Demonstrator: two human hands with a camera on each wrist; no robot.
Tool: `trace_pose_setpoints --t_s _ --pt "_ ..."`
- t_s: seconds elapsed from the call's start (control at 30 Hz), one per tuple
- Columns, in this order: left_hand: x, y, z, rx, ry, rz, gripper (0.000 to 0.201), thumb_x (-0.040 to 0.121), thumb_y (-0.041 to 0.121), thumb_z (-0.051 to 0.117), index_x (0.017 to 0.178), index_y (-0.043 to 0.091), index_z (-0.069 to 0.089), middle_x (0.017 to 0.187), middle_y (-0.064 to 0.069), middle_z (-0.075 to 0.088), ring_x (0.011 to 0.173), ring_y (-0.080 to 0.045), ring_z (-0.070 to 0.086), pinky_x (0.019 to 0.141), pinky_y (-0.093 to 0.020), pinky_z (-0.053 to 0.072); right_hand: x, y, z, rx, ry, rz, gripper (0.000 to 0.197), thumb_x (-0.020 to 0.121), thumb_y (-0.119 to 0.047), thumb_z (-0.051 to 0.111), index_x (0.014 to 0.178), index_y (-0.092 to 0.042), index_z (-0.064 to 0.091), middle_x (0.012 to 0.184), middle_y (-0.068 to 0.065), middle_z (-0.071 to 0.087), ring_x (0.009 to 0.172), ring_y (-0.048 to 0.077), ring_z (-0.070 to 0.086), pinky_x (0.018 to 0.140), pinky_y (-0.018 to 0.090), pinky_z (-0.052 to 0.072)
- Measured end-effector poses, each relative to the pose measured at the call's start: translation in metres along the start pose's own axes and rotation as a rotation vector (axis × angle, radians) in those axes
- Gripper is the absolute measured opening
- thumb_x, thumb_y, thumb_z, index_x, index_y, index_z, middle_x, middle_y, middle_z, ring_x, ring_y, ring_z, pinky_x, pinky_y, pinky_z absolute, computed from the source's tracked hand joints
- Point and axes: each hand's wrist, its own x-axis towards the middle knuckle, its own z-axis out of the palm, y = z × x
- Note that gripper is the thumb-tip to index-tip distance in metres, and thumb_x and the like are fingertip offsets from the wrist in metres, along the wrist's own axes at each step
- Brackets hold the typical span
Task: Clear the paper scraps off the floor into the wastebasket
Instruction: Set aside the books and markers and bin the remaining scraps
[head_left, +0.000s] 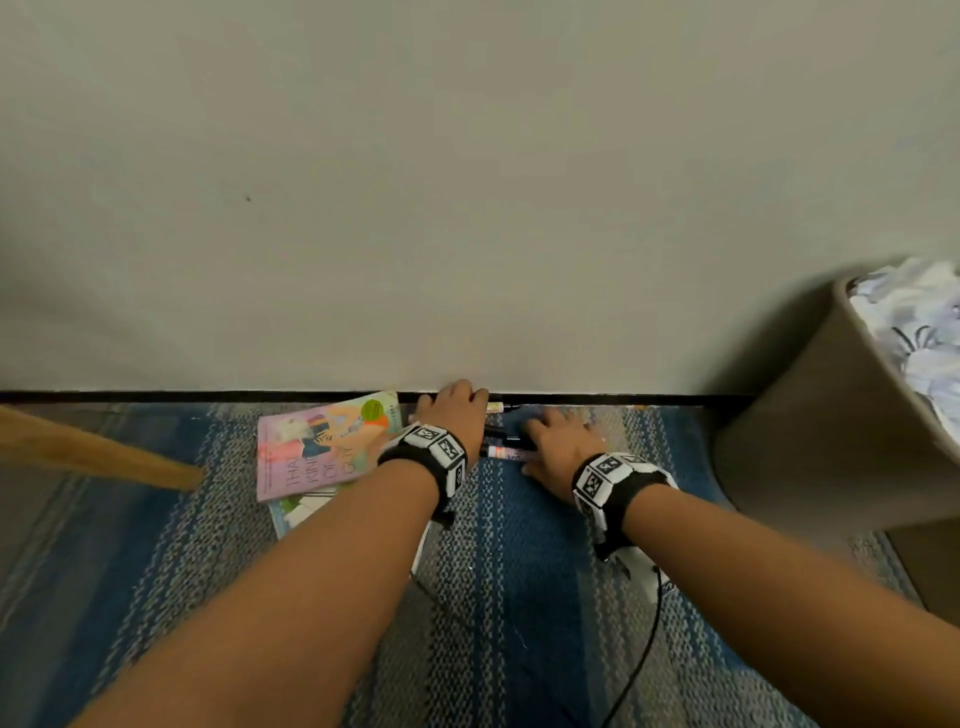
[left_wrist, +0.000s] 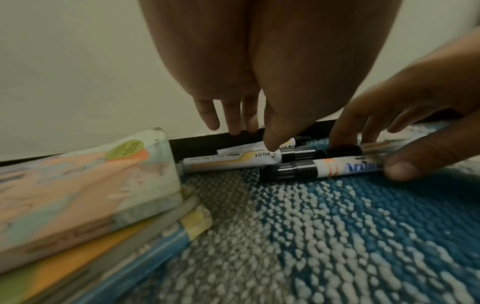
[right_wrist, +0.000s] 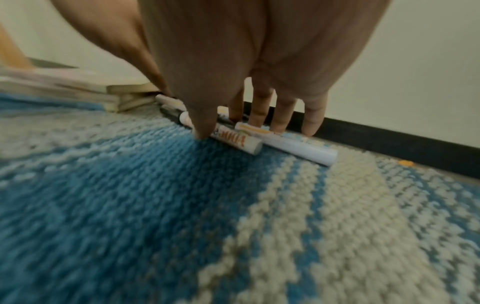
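Note:
The grey wastebasket (head_left: 810, 426) stands at the right against the wall, filled with crumpled white paper (head_left: 914, 332). No paper scrap shows on the rug. Both hands are down at the baseboard over several markers (head_left: 501, 452). My left hand (head_left: 454, 402) reaches down with straight fingers (left_wrist: 233, 121); its thumb presses on a white Pilot marker (left_wrist: 228, 162). My right hand (head_left: 550, 431) spans two markers, with its thumb in front of the Artline marker (left_wrist: 324, 167) and its fingers (right_wrist: 283, 117) behind a white marker (right_wrist: 293, 147).
A pink book (head_left: 311, 447) lies on other books left of the hands. A wooden leg (head_left: 93, 452) slants in from the far left. The blue and grey woven rug (head_left: 519, 571) covers the floor. A black cable (head_left: 644, 649) trails under my right forearm.

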Motion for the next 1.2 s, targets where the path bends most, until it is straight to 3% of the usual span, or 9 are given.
trace_pose_setpoints --t_s 0.2,0.37,0.57,0.67,0.77,0.87,0.93,1.1,1.2 --pt "-0.004 -0.001 0.024 0.073 0.012 -0.011 0.055 0.085 0.015 0.056 0.136 0.018 0.037 0.134 -0.013 0.033 0.118 -0.035 0.044 0.099 -0.049 0.036 0.000 -0.008 0.005 -0.018 -0.036 -0.144 0.036 0.094 -0.022 0.053 0.127 -0.009 0.048 0.126 0.015 0.047 0.116 0.035 0.049 0.093 0.045 0.044" --pt "-0.007 -0.010 0.029 0.099 0.055 -0.005 0.060 0.085 0.011 0.056 0.139 0.018 0.032 0.145 -0.008 0.027 0.123 -0.032 0.042 0.099 -0.049 0.035 -0.007 0.008 -0.001 -0.028 -0.038 -0.151 0.030 0.088 -0.013 0.051 0.118 -0.012 0.048 0.121 0.011 0.051 0.112 0.033 0.052 0.093 0.043 0.043" --pt "0.003 -0.002 0.016 0.140 0.028 -0.030 0.040 0.093 0.017 0.043 0.133 0.014 0.043 0.130 -0.010 0.043 0.120 -0.030 0.042 0.096 -0.046 0.035 -0.017 0.029 -0.007 0.431 0.105 0.031 0.028 0.088 -0.006 0.049 0.116 -0.008 0.051 0.116 0.016 0.042 0.099 0.035 0.052 0.089 0.036 0.044" --pt "0.002 0.006 0.014 0.137 0.008 -0.005 0.038 0.093 0.024 0.050 0.130 0.015 0.047 0.127 -0.009 0.049 0.119 -0.030 0.045 0.096 -0.045 0.036 -0.021 0.036 -0.023 0.609 0.130 0.098 0.020 0.094 -0.015 0.053 0.114 -0.015 0.053 0.109 0.011 0.055 0.093 0.030 0.057 0.079 0.031 0.042" --pt "0.001 0.014 0.015 -0.238 0.018 -0.079 0.025 0.093 0.026 0.051 0.115 0.014 0.048 0.112 -0.010 0.062 0.103 -0.032 0.059 0.085 -0.039 0.044 -0.025 0.039 -0.032 0.809 0.133 0.147 0.005 0.093 -0.024 0.059 0.096 -0.019 0.060 0.091 0.002 0.068 0.086 0.023 0.064 0.081 0.035 0.050" --pt "-0.005 0.025 0.011 -1.109 -0.044 -0.145 0.008 0.099 0.016 0.047 0.104 0.012 0.043 0.090 -0.012 0.062 0.073 -0.025 0.064 0.064 -0.036 0.052 -0.023 0.038 -0.027 1.060 0.148 0.215 0.012 0.083 -0.034 0.068 0.086 -0.022 0.067 0.086 0.003 0.073 0.086 0.024 0.069 0.087 0.048 0.054" --pt "-0.012 0.034 0.003 -1.445 -0.094 -0.155 0.010 0.101 0.011 0.042 0.110 0.012 0.044 0.088 -0.012 0.062 0.073 -0.025 0.065 0.064 -0.036 0.054 -0.027 0.026 -0.031 1.256 0.148 0.234 0.001 0.087 -0.022 0.069 0.087 -0.023 0.068 0.090 0.005 0.073 0.088 0.024 0.069 0.086 0.048 0.056" --pt "-0.019 0.040 0.008 -1.646 -0.296 -0.107 0.039 0.089 0.031 0.051 0.127 0.023 0.055 0.123 -0.017 0.062 0.114 -0.034 0.060 0.088 -0.053 0.052 -0.036 -0.001 -0.036 1.570 0.127 0.229 0.011 0.092 0.004 0.059 0.100 -0.003 0.059 0.083 0.011 0.065 0.075 0.021 0.066 0.064 0.032 0.060" --pt "-0.034 0.040 0.009 -1.594 -0.217 0.003 0.038 0.093 0.015 0.049 0.130 0.025 0.054 0.125 -0.011 0.062 0.120 -0.027 0.057 0.103 -0.051 0.043 -0.033 -0.013 -0.036 1.557 0.133 0.239 0.009 0.093 0.001 0.058 0.092 -0.007 0.060 0.083 0.014 0.065 0.073 0.026 0.064 0.073 0.045 0.058"
